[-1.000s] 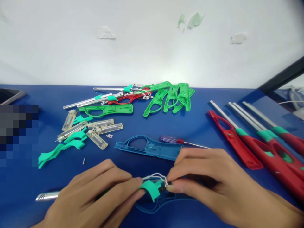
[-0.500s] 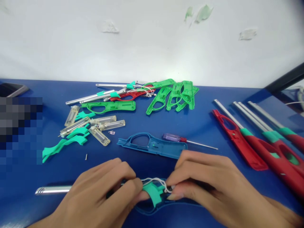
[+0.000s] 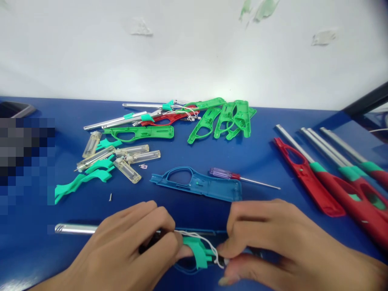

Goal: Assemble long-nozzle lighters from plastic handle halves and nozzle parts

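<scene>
Work is on the near blue open plastic half-shell with a finger loop (image 3: 187,270), lying low at front centre, mostly under the hands. Left hand (image 3: 130,242) is curled, fingers pressed together, closed on the left end of the curved matte teal plastic piece (image 3: 200,254); looks like it's steadying it over the shell. Exact contact under the knuckles is hidden. Right hand (image 3: 287,238) has thumb and index pinching a small dark part (image 3: 221,259) at the wire ends, probably fingertip-only because it's tiny. Thin, flexible white wires (image 3: 208,243) bow over the teal piece, slack enough to give some play. Shiny round metal tube with a slotted tip (image 3: 75,229) sticks out left of the left hand. Matching blue molded half-shell (image 3: 214,186) lies just beyond, ribbed inside up, so its features are readable. Screwdriver with clear purple ribbed handle (image 3: 224,173) is beside it, likely parked for easy reach. Small silver screw (image 3: 110,197) sits apart at left, near clear, blocky plastic reservoirs (image 3: 129,170).
</scene>
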The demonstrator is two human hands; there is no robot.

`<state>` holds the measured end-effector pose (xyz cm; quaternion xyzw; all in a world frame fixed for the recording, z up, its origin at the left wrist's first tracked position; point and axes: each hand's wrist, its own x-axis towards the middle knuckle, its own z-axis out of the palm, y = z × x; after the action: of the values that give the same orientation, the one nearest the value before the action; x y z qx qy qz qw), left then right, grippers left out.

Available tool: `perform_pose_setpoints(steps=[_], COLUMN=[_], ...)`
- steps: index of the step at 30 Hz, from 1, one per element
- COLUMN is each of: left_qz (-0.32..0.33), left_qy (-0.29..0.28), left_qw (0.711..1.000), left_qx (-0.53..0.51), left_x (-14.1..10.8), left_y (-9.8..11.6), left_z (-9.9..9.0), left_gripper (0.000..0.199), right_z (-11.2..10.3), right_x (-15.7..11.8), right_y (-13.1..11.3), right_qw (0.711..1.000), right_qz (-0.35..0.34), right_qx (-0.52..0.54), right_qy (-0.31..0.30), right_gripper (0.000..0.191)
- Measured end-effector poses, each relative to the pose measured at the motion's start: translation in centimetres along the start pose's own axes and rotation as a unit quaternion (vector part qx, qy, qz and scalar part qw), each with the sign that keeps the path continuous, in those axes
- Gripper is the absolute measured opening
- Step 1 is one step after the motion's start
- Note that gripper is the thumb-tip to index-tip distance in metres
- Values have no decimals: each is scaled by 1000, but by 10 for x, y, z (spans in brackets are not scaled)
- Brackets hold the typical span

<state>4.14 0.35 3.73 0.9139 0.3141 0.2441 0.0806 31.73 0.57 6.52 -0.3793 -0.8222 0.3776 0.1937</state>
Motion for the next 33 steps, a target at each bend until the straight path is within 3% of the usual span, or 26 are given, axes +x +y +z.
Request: perform_pose_setpoints(steps=[7,13,20,24,33], left_qz=[-10,-29,-22,-26,-16], left_qy=[35,43,35,37,54], left_qw=[999,998,994,992,998], left_qx=[-14,-34,-105,-119,-20], left_x=[7,3,6,7,-15], left_y=[-1,3,3,3,-3], left_z=[3,4,-1,-3,-2], left_gripper=[32,27,21,26,38], right_z=[3,7,6,3,2], right_x=[0,-3,-1,-2,-1], right_y=[3,6,6,6,8], right_qw=[999,995,997,999,1000], right_qz=[26,16,3,2,-20], right_qx=[-33,-96,-73,-29,2], right_qy=[-12,-12,-21,-22,-10], right_gripper=[11,27,24,13,10])
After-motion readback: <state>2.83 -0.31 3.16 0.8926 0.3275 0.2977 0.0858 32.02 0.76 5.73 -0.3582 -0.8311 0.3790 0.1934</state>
